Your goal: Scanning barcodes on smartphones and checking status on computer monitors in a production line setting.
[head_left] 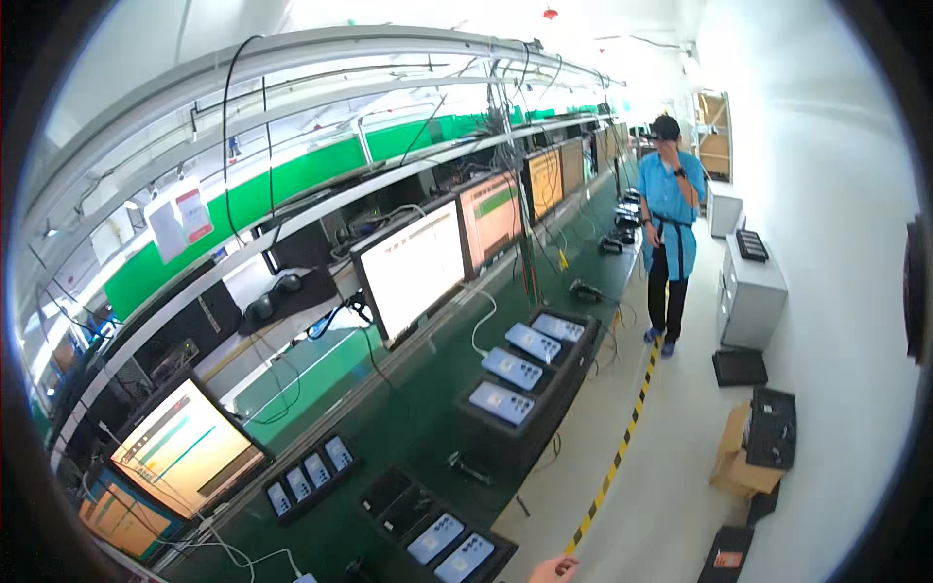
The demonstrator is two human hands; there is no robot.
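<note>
Only a small part of my right hand (pixel 553 570) shows at the lower edge, just right of the black trays at the bench's near end. Most of its fingers are cut off by the frame, so what it holds, if anything, stays hidden. My left hand is out of the picture. Nearest to the visible hand is a black foam tray (pixel 501 551) with two light-blue phones (pixel 466 559) lying in it, backs up. Farther along, a taller black tray (pixel 505 437) bears several similar phones (pixel 512 368), a white cable running to one.
A dark green bench (pixel 408 408) runs away with lit monitors (pixel 413 267) behind it. At the left lies a smaller phone tray (pixel 313 478). A person in a blue shirt (pixel 671 189) stands in the aisle beside yellow-black floor tape (pixel 622 442). Cardboard (pixel 736 452) and cabinets (pixel 753 291) line the right wall.
</note>
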